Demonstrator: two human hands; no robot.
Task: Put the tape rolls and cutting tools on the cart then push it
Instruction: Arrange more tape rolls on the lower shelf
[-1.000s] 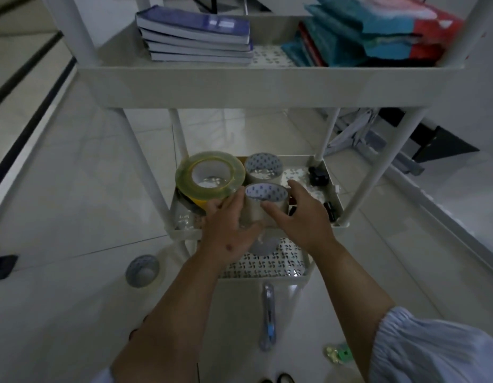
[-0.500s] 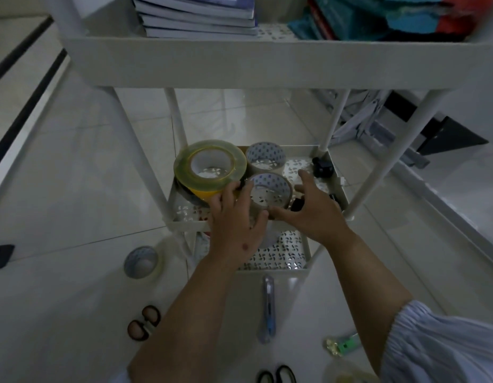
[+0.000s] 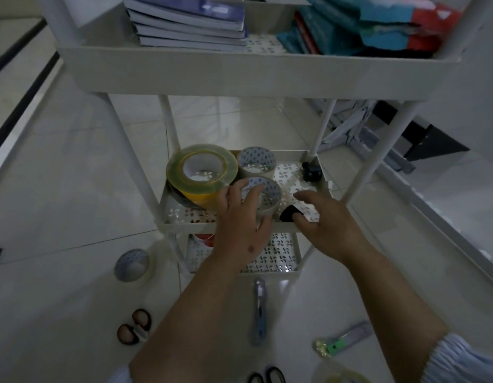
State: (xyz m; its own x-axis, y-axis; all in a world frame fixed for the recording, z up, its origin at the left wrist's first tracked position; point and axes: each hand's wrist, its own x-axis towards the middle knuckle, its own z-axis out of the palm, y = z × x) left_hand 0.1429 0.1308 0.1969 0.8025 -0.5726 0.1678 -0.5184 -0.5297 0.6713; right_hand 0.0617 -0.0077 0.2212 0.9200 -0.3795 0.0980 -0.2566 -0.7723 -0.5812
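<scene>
Now left hand (image 3: 237,225) grip curled around the tape roll (image 3: 263,196), right hand (image 3: 326,222) spread, empty.

Three tape rolls (image 3: 263,196) upright on cart's middle shelf (image 3: 190,217); fourth roll (image 3: 132,265), cutters (image 3: 259,310), scissors (image 3: 134,326) on floor.

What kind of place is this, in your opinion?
Probably an indoor room in a home or office, used for storage: a white rolling cart holding stacked books, a glossy tiled floor, and a folded rack by the wall.
</scene>
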